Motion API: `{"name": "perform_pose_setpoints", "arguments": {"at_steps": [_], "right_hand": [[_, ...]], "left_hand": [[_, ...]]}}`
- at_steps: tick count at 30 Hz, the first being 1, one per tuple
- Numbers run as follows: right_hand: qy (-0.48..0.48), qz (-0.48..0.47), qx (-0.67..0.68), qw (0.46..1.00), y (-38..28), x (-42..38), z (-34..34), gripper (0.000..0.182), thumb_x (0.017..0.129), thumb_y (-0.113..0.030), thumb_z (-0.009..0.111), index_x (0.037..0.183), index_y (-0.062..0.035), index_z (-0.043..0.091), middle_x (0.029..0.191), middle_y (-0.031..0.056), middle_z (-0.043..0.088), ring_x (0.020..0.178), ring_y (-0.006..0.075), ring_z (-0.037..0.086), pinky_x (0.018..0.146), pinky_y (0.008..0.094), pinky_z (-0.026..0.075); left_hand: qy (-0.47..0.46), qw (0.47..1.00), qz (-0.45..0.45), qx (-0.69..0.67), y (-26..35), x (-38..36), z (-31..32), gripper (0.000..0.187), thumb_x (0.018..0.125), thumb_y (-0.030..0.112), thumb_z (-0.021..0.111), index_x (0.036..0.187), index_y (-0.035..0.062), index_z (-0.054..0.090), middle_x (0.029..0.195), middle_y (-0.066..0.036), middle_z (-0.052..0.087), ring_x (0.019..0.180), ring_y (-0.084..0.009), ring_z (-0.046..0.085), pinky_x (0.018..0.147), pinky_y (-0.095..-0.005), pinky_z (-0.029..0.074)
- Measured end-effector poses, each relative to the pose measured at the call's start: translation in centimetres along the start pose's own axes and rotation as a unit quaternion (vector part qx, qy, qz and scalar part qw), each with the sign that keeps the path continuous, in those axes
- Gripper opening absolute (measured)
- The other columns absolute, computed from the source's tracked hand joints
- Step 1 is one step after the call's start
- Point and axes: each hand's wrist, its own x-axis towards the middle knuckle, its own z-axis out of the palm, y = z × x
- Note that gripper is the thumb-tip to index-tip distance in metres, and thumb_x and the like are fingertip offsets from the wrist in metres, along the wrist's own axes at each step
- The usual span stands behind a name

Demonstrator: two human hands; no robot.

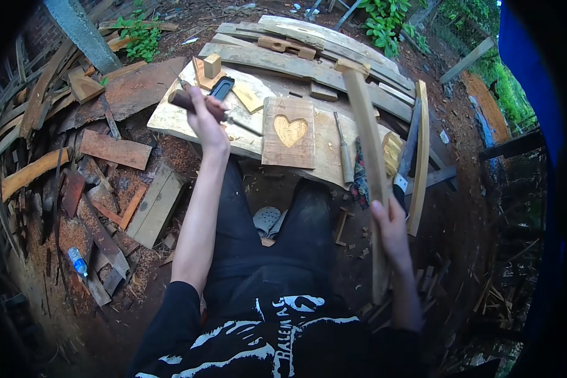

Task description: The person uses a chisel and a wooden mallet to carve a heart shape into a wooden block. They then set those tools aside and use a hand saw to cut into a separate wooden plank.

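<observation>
My left hand (209, 126) is closed around the brown wooden handle of a chisel (244, 127), whose metal shaft points right toward the carved board. That board (288, 156) lies flat on the bench and has a pale heart-shaped recess (290, 131) cut into it. On the right, my right hand (392, 228) grips a long wooden stick (370, 148), held upright with its top end leaning slightly left over the bench. A second chisel (345, 151) with a pale handle rests right of the board, beside a crumpled patterned cloth (360, 176).
A black tool (221, 88) and a small wood block (212, 65) sit on the bench's left part. Long planks (309, 75) line its far side. A handsaw (412, 138) and a curved wood strip (419, 164) stand at right. Scrap wood and a bottle (77, 261) lie at left.
</observation>
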Motion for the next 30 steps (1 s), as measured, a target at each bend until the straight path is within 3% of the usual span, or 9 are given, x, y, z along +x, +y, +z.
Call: {"name": "perform_pose_setpoints", "arguments": {"at_steps": [2, 7, 10, 16, 18, 20, 30], "right_hand": [[0.006, 0.008, -0.066, 0.998, 3.7, -0.6, 1.2, 0.035, 0.102, -0.033, 0.068, 0.111, 0.0009, 0.065, 0.088, 0.0067, 0.067, 0.083, 0.0122, 0.06, 0.076, 0.0324, 0.05], [0.012, 0.051, -0.055, 0.997, 7.4, -1.4, 5.2, 0.037, 0.1, -0.035, 0.072, 0.102, 0.001, 0.064, 0.077, 0.0109, 0.065, 0.074, 0.0139, 0.061, 0.069, 0.0349, 0.05], [0.006, 0.088, -0.067, 0.994, 7.0, -1.7, 6.3, 0.033, 0.101, -0.031, 0.07, 0.1, 0.0012, 0.063, 0.076, 0.0056, 0.06, 0.073, 0.0106, 0.055, 0.068, 0.0318, 0.047], [-0.001, 0.109, -0.06, 0.992, 7.9, -1.5, 7.2, 0.035, 0.1, -0.033, 0.072, 0.1, 0.0016, 0.063, 0.075, 0.0093, 0.062, 0.072, 0.0126, 0.058, 0.067, 0.0336, 0.048], [-0.005, 0.12, -0.058, 0.991, 8.2, -1.4, 7.4, 0.036, 0.1, -0.033, 0.073, 0.1, 0.0015, 0.063, 0.075, 0.0095, 0.063, 0.072, 0.0131, 0.059, 0.067, 0.0341, 0.048], [-0.001, 0.091, -0.071, 0.993, 9.2, -1.4, 7.7, 0.039, 0.098, -0.038, 0.073, 0.103, -0.0002, 0.064, 0.068, 0.0139, 0.064, 0.064, 0.0219, 0.069, 0.06, 0.0383, 0.05], [-0.026, 0.117, -0.081, 0.99, 10.0, -1.5, 8.3, 0.043, 0.099, -0.043, 0.07, 0.105, -0.001, 0.062, 0.064, 0.0153, 0.064, 0.062, 0.0301, 0.072, 0.059, 0.0409, 0.053]], "left_hand": [[-0.02, 1.0, 0.004, 0.015, 0.4, -0.1, -1.0, 0.04, 0.104, 0.045, 0.065, 0.097, 0.0084, 0.051, 0.072, 0.0, 0.052, 0.062, -0.0108, 0.053, 0.064, -0.027, 0.047], [-0.039, 0.998, 0.015, 0.049, 0.0, -1.7, 0.1, 0.039, 0.103, 0.037, 0.07, 0.081, 0.0108, 0.052, 0.067, 0.0, 0.052, 0.06, -0.0108, 0.053, 0.061, -0.0277, 0.046], [-0.078, 0.991, 0.028, 0.109, -0.9, -2.2, 1.0, 0.036, 0.107, 0.034, 0.065, 0.084, 0.009, 0.053, 0.07, -0.001, 0.052, 0.066, -0.0134, 0.054, 0.064, -0.0304, 0.046], [-0.182, 0.97, 0.05, 0.153, -1.7, -3.0, 2.1, 0.025, 0.107, 0.023, 0.064, 0.088, 0.01, 0.053, 0.073, -0.002, 0.054, 0.068, -0.0125, 0.054, 0.066, -0.0305, 0.048], [-0.183, 0.971, 0.04, 0.148, -1.9, -3.2, 2.5, 0.025, 0.104, 0.021, 0.067, 0.086, 0.0094, 0.054, 0.07, -0.001, 0.057, 0.063, -0.0082, 0.052, 0.06, -0.0253, 0.043], [-0.196, 0.968, 0.035, 0.153, -2.0, -3.1, 2.9, 0.023, 0.103, 0.02, 0.068, 0.088, 0.0093, 0.054, 0.071, -0.001, 0.057, 0.062, -0.0081, 0.052, 0.059, -0.0249, 0.042], [-0.244, 0.944, 0.018, 0.221, -3.0, -4.1, 3.3, 0.025, 0.101, 0.017, 0.071, 0.082, 0.009, 0.057, 0.072, 0.001, 0.058, 0.065, -0.0067, 0.053, 0.062, -0.0248, 0.043]]}}
